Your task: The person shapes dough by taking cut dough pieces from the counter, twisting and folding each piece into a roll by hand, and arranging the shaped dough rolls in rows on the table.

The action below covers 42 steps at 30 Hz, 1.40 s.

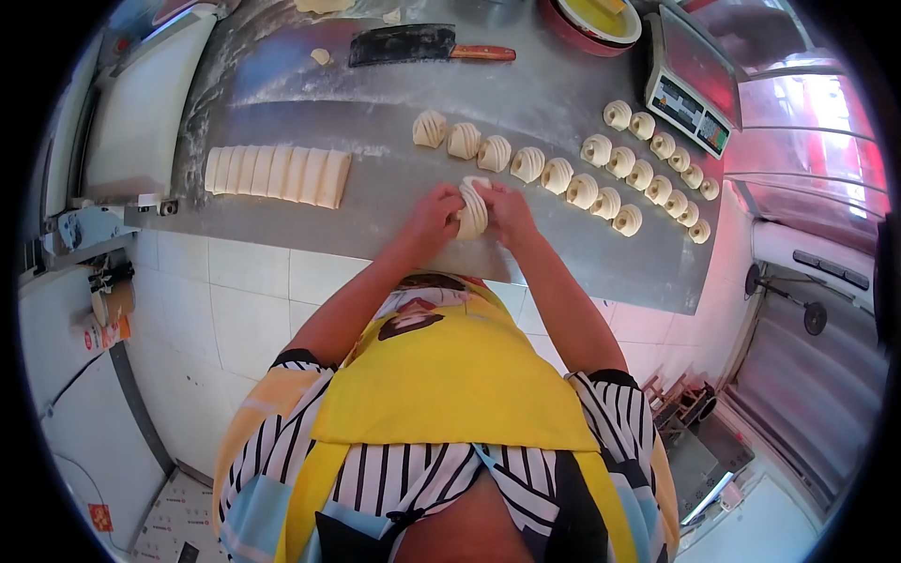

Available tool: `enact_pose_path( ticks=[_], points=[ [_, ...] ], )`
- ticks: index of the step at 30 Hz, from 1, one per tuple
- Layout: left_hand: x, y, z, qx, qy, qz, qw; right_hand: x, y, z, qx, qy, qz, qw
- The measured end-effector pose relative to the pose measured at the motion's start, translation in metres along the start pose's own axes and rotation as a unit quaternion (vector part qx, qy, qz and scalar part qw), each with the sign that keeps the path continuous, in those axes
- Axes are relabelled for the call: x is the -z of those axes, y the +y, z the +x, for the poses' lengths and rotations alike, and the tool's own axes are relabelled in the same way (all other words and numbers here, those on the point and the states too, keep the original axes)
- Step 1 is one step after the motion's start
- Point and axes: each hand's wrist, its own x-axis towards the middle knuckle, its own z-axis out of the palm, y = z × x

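Between my two hands is a twisted strip of pale dough [474, 212], held near the front edge of the metal worktable. My left hand [436, 218] has its fingers closed on the strip's left side. On its right side my right hand [508, 212] grips the same piece near the top. Just beyond my hands runs a slanting row of shaped dough rolls [528, 164] with ridged, coiled surfaces. To the left lies a block of dough cut into slices [278, 175], the slices still side by side.
A cleaver [404, 45] with a wooden handle lies at the back of the worktable [310, 113]. More shaped rolls [639, 174] stand in rows at the right, near a digital scale [693, 98]. A bowl [601, 21] sits at the back right; a white machine [141, 113] is at the left.
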Motion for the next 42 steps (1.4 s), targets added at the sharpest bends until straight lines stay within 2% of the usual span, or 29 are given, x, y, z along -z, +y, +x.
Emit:
enact_pose_path(
  ticks=[2, 4, 5, 7, 8, 10, 11, 13, 16, 17, 18, 19, 20, 21, 23, 25, 26, 28, 29, 32, 34, 35, 38, 41, 42],
  points=[
    [-0.005, -0.003, -0.002, -0.016, 0.035, -0.033, 0.999, 0.003, 0.012, -0.001, -0.088, -0.025, 0.090, 0.992],
    [-0.012, -0.019, -0.002, -0.018, 0.050, -0.049, 0.997, 0.002, 0.006, -0.004, -0.124, -0.046, 0.101, 0.986],
    [-0.013, -0.019, 0.001, 0.022, 0.058, -0.085, 0.995, -0.001, -0.001, -0.008, -0.142, -0.057, 0.107, 0.982],
    [-0.016, -0.018, 0.007, 0.101, 0.072, -0.154, 0.980, -0.003, -0.012, -0.015, -0.142, -0.025, 0.020, 0.989],
    [-0.015, -0.022, 0.008, 0.127, 0.029, -0.176, 0.976, -0.002, -0.015, -0.017, -0.142, -0.008, -0.023, 0.990],
    [-0.011, -0.031, 0.008, 0.178, -0.057, -0.219, 0.958, 0.006, -0.008, -0.013, -0.109, -0.044, -0.121, 0.986],
    [-0.008, -0.030, 0.008, 0.182, -0.074, -0.201, 0.960, 0.009, -0.002, -0.010, -0.093, -0.062, -0.169, 0.979],
    [-0.001, -0.025, 0.009, 0.190, -0.109, -0.165, 0.962, 0.017, 0.017, -0.001, -0.109, -0.041, -0.137, 0.984],
    [-0.006, -0.044, 0.007, 0.192, -0.063, -0.126, 0.971, 0.015, 0.021, -0.001, -0.087, -0.056, -0.066, 0.992],
    [-0.005, -0.047, 0.006, 0.190, -0.067, -0.070, 0.977, 0.012, 0.023, -0.003, -0.074, -0.071, -0.037, 0.994],
    [-0.004, -0.049, 0.007, 0.186, -0.074, -0.013, 0.980, 0.016, 0.029, 0.003, -0.050, -0.089, -0.111, 0.989],
    [-0.004, -0.050, 0.007, 0.181, -0.080, 0.045, 0.979, 0.025, 0.037, 0.015, -0.024, -0.105, -0.184, 0.977],
    [-0.005, -0.052, 0.004, 0.198, -0.087, 0.023, 0.976, 0.028, 0.041, 0.018, 0.001, -0.120, -0.256, 0.959],
    [-0.006, -0.055, -0.001, 0.215, -0.092, 0.001, 0.972, 0.030, 0.047, 0.021, 0.071, -0.099, -0.376, 0.919],
    [-0.012, -0.064, -0.011, 0.219, -0.105, -0.003, 0.970, 0.032, 0.062, 0.019, 0.200, -0.053, -0.589, 0.782],
    [-0.018, -0.078, -0.016, 0.186, -0.114, 0.038, 0.975, 0.028, 0.065, 0.013, 0.188, -0.026, -0.609, 0.770],
    [-0.023, -0.086, -0.019, 0.144, -0.086, 0.069, 0.983, 0.026, 0.065, 0.012, 0.184, -0.013, -0.620, 0.762],
    [-0.031, -0.098, -0.022, 0.059, -0.030, 0.132, 0.989, 0.029, 0.063, 0.013, 0.060, -0.053, -0.394, 0.916],
    [-0.026, -0.092, -0.018, 0.116, -0.055, 0.080, 0.988, 0.030, 0.060, 0.014, -0.004, -0.072, -0.267, 0.961],
    [-0.012, -0.069, -0.013, 0.272, -0.131, -0.096, 0.949, 0.025, 0.062, 0.016, 0.017, -0.035, -0.256, 0.966],
    [-0.005, -0.075, -0.006, 0.344, -0.171, -0.230, 0.894, 0.026, 0.072, 0.025, 0.064, 0.019, -0.388, 0.919],
    [-0.005, -0.075, -0.007, 0.343, -0.149, -0.217, 0.902, 0.021, 0.073, 0.026, 0.089, 0.044, -0.449, 0.888],
    [-0.015, -0.066, -0.008, 0.337, -0.083, -0.166, 0.923, 0.020, 0.068, 0.021, 0.098, 0.045, -0.495, 0.862],
    [-0.018, -0.055, -0.013, 0.333, -0.033, -0.070, 0.940, 0.023, 0.065, 0.020, 0.030, -0.003, -0.370, 0.928],
    [-0.021, -0.056, -0.015, 0.331, -0.025, -0.032, 0.943, 0.021, 0.065, 0.020, 0.055, 0.011, -0.418, 0.907]
  ],
)
